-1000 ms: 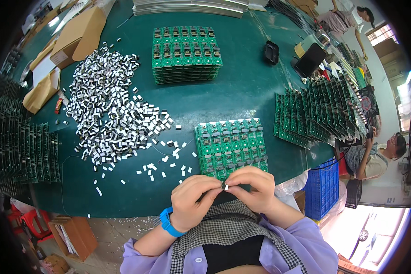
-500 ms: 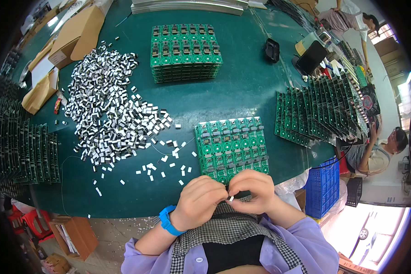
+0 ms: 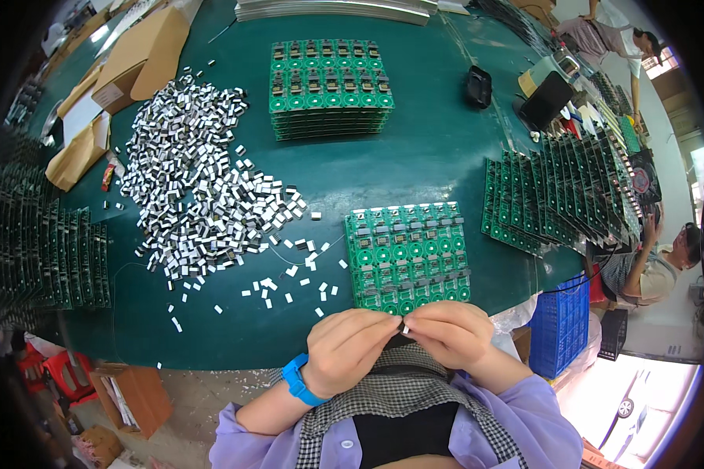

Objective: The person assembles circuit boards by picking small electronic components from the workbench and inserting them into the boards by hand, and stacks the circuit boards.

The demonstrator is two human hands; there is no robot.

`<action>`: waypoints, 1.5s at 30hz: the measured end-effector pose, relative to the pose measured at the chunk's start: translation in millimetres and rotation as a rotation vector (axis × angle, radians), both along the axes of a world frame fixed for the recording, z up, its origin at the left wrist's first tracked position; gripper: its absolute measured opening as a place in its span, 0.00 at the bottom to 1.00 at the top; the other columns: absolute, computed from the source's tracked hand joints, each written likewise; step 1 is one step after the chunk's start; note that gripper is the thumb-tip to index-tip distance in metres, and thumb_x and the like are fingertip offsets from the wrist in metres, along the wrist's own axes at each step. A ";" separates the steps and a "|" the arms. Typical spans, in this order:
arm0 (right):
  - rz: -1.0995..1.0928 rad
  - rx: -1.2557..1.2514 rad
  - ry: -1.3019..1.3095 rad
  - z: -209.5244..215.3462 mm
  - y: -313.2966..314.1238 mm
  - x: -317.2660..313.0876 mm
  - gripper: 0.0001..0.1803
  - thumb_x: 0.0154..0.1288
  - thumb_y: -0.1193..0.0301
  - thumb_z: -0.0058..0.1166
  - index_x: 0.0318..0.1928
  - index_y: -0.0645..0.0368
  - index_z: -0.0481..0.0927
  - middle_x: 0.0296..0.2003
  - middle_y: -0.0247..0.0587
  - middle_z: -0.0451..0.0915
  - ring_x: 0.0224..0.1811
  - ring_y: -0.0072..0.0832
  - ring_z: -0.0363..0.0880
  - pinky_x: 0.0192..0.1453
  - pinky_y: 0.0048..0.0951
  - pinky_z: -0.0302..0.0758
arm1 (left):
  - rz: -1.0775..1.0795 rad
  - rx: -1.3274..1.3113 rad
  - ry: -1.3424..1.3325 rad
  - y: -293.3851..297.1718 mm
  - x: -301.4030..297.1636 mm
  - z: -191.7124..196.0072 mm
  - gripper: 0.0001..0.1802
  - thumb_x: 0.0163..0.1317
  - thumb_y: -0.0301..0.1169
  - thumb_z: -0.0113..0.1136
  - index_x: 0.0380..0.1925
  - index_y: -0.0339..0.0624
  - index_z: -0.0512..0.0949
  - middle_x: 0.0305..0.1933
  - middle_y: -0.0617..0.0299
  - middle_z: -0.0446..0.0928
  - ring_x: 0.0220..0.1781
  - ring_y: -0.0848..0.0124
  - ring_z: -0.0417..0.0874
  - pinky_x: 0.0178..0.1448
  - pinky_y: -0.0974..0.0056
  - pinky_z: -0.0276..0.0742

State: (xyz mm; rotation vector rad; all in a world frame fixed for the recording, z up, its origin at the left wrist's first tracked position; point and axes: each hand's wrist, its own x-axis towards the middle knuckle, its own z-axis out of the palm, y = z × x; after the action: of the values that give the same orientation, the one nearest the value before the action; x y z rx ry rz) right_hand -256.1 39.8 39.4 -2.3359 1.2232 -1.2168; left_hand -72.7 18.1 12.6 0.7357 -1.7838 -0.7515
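Hands meet at the near counter [image 3: 414, 156] edge; left hand [image 3: 350, 348] and right hand [image 3: 452, 332] both pinch one small metal clip [image 3: 406, 329] between fingertips, grip clenched on it, just short of the board panel [image 3: 407, 254]; panel lies flat, directly ahead of the hands; some of its cells appear to carry parts, others look bare, too small to count; judging by that, panel is partway; clip pile [image 3: 199, 176] to the left is large, loose strays [image 3: 289, 285] near it; board stack [image 3: 328, 86] at the far side and leaning boards [image 3: 559, 195] on the right; can't tell which are finished; likely plenty left.
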 end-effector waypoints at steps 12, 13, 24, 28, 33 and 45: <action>0.008 0.199 -0.197 -3.7 -4.9 -5.1 0.12 0.47 0.80 0.67 0.35 0.61 0.82 0.33 0.41 0.83 0.31 0.30 0.83 0.33 0.25 0.80 | -0.097 0.050 0.008 -14.5 -4.1 5.1 0.10 0.43 0.17 0.67 0.28 0.36 0.78 0.30 0.56 0.80 0.30 0.63 0.82 0.32 0.65 0.76; 0.002 0.198 -0.194 -3.5 -4.4 -6.4 0.12 0.47 0.80 0.67 0.35 0.61 0.82 0.33 0.41 0.83 0.31 0.30 0.83 0.33 0.25 0.80 | -0.102 0.049 0.012 -14.6 -4.1 6.5 0.10 0.43 0.17 0.67 0.28 0.36 0.78 0.30 0.56 0.80 0.30 0.63 0.82 0.32 0.65 0.76; -0.224 0.183 0.320 4.7 -52.0 -65.6 0.09 0.54 0.78 0.61 0.37 0.60 0.80 0.35 0.41 0.79 0.35 0.37 0.81 0.37 0.32 0.78 | 0.345 0.004 -0.748 -54.1 22.1 2.1 0.16 0.49 0.19 0.59 0.41 0.34 0.77 0.47 0.53 0.73 0.50 0.56 0.73 0.52 0.56 0.69; -0.181 0.143 0.490 4.5 -58.7 -69.5 0.11 0.53 0.77 0.56 0.39 0.60 0.79 0.38 0.42 0.79 0.39 0.38 0.81 0.40 0.33 0.78 | 0.304 -0.022 -0.747 -56.7 27.6 -8.9 0.13 0.50 0.19 0.60 0.38 0.35 0.77 0.42 0.54 0.74 0.46 0.56 0.73 0.50 0.56 0.69; -0.172 0.157 0.548 4.3 -59.6 -71.0 0.13 0.49 0.78 0.55 0.39 0.61 0.79 0.39 0.41 0.79 0.40 0.37 0.81 0.41 0.34 0.79 | 0.357 -0.026 -0.705 -57.7 25.4 -6.8 0.12 0.49 0.19 0.60 0.36 0.35 0.77 0.38 0.55 0.74 0.43 0.57 0.74 0.48 0.57 0.69; -0.131 0.137 0.509 1.4 -64.2 -71.6 0.11 0.50 0.78 0.57 0.37 0.61 0.79 0.35 0.40 0.79 0.36 0.36 0.81 0.37 0.32 0.78 | 0.367 -0.048 -0.668 -56.9 28.7 -2.9 0.08 0.49 0.19 0.61 0.31 0.35 0.77 0.36 0.55 0.75 0.41 0.56 0.73 0.47 0.57 0.68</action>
State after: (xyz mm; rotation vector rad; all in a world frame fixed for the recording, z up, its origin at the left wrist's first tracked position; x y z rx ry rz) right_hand -327.7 -24.4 40.8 -2.5768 1.5746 -0.5509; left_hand -44.0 -38.8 9.7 1.3466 -2.1462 -0.2170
